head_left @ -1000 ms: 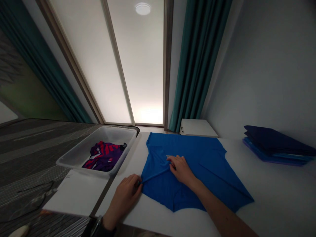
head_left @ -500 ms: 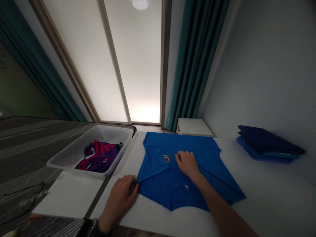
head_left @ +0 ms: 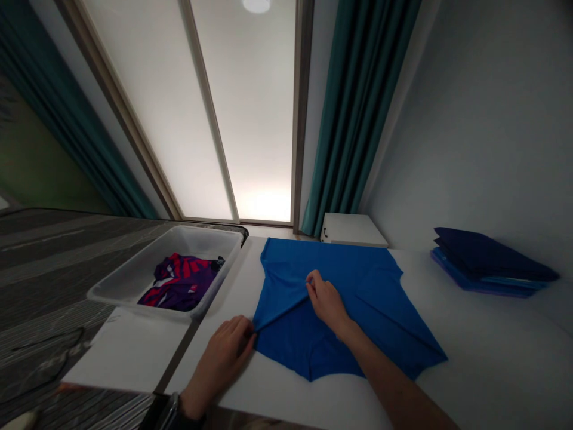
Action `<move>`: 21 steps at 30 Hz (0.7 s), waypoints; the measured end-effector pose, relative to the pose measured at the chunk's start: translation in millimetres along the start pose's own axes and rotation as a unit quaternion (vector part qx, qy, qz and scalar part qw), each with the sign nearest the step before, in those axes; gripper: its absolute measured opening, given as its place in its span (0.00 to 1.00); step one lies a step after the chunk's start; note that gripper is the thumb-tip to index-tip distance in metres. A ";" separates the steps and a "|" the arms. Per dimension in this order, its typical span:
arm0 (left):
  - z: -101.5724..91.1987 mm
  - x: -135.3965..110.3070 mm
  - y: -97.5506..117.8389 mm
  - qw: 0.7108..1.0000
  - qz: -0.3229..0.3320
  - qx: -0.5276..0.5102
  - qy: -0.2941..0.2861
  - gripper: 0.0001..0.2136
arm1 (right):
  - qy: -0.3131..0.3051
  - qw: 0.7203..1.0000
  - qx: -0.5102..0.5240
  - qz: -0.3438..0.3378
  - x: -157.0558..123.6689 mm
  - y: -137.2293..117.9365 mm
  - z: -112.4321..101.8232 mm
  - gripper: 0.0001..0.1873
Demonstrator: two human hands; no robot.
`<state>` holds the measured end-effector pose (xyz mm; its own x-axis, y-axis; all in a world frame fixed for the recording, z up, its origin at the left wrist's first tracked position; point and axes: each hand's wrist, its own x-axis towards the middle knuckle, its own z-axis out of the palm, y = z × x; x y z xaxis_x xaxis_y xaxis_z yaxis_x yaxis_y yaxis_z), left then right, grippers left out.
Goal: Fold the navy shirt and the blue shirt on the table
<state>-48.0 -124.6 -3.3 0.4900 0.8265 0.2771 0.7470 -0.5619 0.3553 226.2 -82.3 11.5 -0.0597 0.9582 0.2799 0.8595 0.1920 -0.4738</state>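
Observation:
A bright blue shirt (head_left: 358, 298) lies spread on the white table (head_left: 492, 358). My left hand (head_left: 226, 352) pinches the shirt's near left edge at the table's front. My right hand (head_left: 326, 301) grips a fold of the fabric near the shirt's middle, fingers closed on it. A taut ridge of cloth runs between the two hands.
A clear plastic bin (head_left: 134, 280) with a purple and red garment (head_left: 179, 286) sits to the left. A stack of folded dark blue clothes (head_left: 487, 260) lies at the far right. A small white cabinet (head_left: 353, 230) stands behind the table, by teal curtains (head_left: 353, 113).
The right hand slid left across the shirt and pinched the fabric, covering the small badge seen half a second ago. The left hand closed on the shirt's edge.

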 end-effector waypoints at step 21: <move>-3.7 -1.4 -0.1 0.998 0.016 -0.060 -0.020 0.08 | 0.024 0.993 -0.108 -0.031 3.9 11.9 0.2 0.18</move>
<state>-50.4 -125.8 -0.4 0.5327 0.8068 0.2555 0.6723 -0.5868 0.4514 236.1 -76.3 6.8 -0.0972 0.9338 0.3444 0.9439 0.1962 -0.2656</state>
